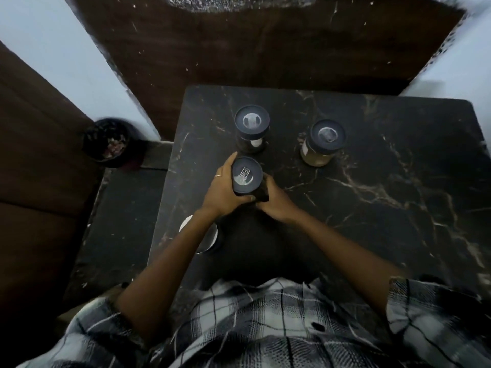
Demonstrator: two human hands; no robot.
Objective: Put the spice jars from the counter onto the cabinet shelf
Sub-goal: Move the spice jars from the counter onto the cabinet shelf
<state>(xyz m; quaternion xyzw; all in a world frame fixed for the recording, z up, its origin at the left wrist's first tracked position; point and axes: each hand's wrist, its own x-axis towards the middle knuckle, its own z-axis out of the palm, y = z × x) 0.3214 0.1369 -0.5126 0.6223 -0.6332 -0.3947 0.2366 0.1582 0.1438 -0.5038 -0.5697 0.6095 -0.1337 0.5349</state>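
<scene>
Three dark-lidded spice jars are in view over the black marble counter (372,208). The nearest jar (246,175) is held between both hands: my left hand (225,189) wraps its left side and my right hand (276,200) grips its lower right side. A second jar (252,123) with dark contents stands just behind it. A third jar (325,139) with tan contents stands to the right, apart from the others. No cabinet shelf is visible.
A steel container with a white lid (206,235) stands on the counter under my left forearm. A dark bowl (109,142) with reddish bits sits on a lower ledge at the left. Brown wall rises behind the counter.
</scene>
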